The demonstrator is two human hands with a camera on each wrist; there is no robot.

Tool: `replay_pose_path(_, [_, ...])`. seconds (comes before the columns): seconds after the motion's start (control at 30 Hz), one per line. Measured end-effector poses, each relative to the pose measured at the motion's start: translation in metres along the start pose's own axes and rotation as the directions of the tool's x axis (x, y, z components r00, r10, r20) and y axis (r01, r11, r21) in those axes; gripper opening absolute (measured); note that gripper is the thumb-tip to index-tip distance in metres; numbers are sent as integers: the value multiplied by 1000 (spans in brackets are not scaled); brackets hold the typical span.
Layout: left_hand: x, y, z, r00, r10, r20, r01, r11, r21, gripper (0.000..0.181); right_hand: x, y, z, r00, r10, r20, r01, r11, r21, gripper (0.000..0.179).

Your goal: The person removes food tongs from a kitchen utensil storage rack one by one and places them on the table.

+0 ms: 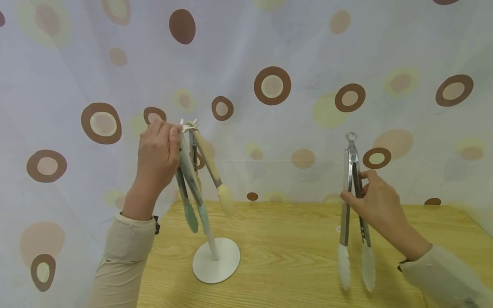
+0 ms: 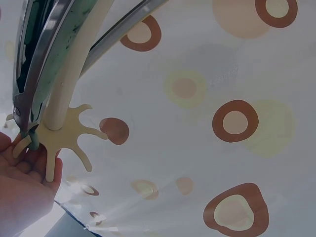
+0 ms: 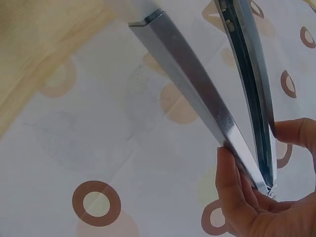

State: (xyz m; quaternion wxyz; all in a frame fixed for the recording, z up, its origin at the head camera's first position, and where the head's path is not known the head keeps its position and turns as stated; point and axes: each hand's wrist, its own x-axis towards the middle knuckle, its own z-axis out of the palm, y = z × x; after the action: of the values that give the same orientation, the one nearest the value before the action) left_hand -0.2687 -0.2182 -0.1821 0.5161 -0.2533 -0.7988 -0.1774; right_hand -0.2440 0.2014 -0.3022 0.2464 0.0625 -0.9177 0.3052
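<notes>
In the head view, a white stand (image 1: 206,270) with a round base holds hanging tongs. My left hand (image 1: 158,145) grips its top, with fingers curled at the hooks (image 2: 64,136) in the left wrist view. Green-tipped tongs (image 1: 190,175) hang by a ring beside those fingers. Yellow-tipped tongs (image 1: 208,157) hang on the stand's right side. Farther right, my right hand (image 1: 379,203) holds metal tongs (image 1: 344,222) with white tips, ring end up and arms spread apart. Thumb and fingers press on opposite arms of these tongs (image 3: 197,84) in the right wrist view.
A wood-grain table (image 1: 285,252) lies under the stand and the white-tipped tongs. Behind it hangs a pale curtain (image 1: 239,51) printed with brown and yellow circles. A small pale object (image 1: 338,229), partly covered, shows behind the white-tipped tongs.
</notes>
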Motion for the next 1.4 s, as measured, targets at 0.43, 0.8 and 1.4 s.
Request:
replay_pose_path(0.43, [0, 0, -1, 1000, -1, 6, 1, 1000, -2, 32, -4, 21, -7, 992, 46, 117, -42, 999, -30, 60])
replay_pose_path(0.8, [1, 0, 0, 1000, 6, 2, -6, 1000, -3, 31, -7, 37, -11, 975, 75, 209, -55, 993, -103, 66])
replay_pose_path(1.4, [0, 1, 0, 1000, 6, 1, -6, 1000, 1, 32, -12, 54, -7, 950, 83, 300, -39, 988, -151, 62])
